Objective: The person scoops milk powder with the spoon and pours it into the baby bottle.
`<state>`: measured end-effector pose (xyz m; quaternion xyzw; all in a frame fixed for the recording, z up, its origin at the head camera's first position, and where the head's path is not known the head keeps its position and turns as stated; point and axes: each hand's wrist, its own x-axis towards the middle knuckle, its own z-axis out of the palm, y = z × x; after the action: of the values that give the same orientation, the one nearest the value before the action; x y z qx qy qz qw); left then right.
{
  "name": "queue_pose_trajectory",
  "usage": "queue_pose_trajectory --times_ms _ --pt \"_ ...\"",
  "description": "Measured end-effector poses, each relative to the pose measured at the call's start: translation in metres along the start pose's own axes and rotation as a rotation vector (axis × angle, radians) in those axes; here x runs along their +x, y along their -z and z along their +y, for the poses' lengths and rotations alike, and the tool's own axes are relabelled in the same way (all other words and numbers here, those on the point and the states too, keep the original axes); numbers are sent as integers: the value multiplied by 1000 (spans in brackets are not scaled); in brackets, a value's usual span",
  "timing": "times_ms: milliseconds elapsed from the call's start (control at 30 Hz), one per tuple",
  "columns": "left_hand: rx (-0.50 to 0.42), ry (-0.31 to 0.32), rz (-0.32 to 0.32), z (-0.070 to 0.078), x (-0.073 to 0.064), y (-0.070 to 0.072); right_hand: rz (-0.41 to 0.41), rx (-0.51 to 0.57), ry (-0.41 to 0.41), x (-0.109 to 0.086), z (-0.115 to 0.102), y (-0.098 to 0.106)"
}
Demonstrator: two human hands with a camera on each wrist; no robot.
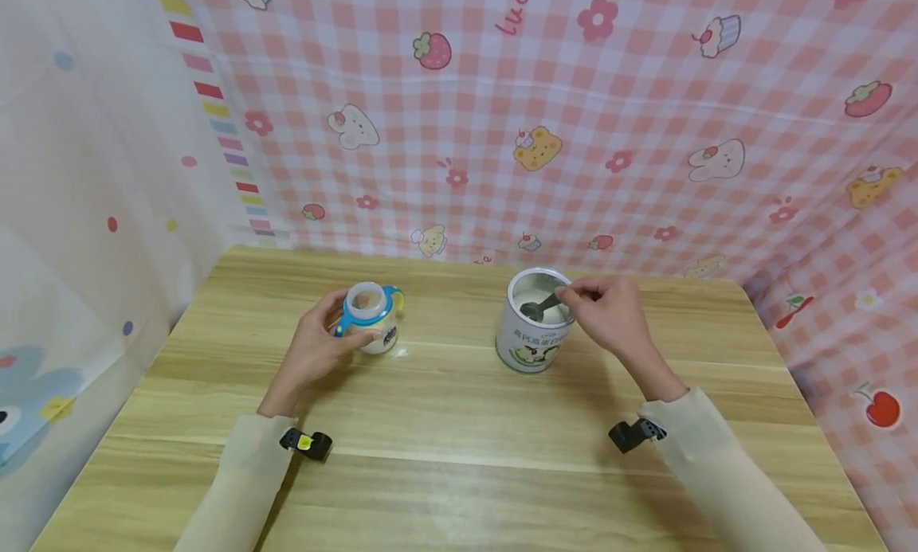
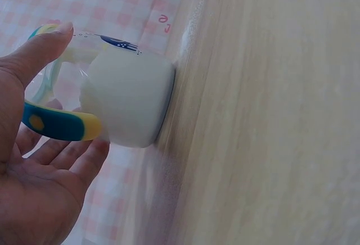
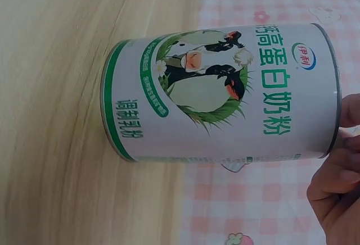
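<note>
A baby bottle (image 1: 380,337) with blue-and-yellow handles stands uncapped on the left of the table, its lower part whitish. My left hand (image 1: 321,334) holds it from the left, thumb on the near side and fingers behind; the left wrist view shows the thumb at the upper body (image 2: 132,93) near one handle. Toward the right stands an open milk powder can (image 1: 532,341), a cow printed on its label (image 3: 202,71). Over its rim, my right hand (image 1: 610,313) pinches the handle of a dark scoop (image 1: 532,311), whose bowl is inside the can above pale powder.
Both things stand upright on a wood-grain table (image 1: 430,456), with a gap between them. A pink checked cloth (image 1: 466,138) hangs behind the table's far edge, and a pale curtain (image 1: 86,178) hangs at the left. Each wrist wears a small black camera (image 1: 307,442).
</note>
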<state>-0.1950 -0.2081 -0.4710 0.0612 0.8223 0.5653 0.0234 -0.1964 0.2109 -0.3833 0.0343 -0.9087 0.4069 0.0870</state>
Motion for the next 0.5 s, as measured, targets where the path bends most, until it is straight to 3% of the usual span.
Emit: queue_pose_trajectory --times_ms 267,500 --pt "-6 4 2 -1 0 -1 51 -52 64 -1 -1 -4" --pt "-50 11 -27 0 -1 -3 76 -6 128 -2 10 -3"
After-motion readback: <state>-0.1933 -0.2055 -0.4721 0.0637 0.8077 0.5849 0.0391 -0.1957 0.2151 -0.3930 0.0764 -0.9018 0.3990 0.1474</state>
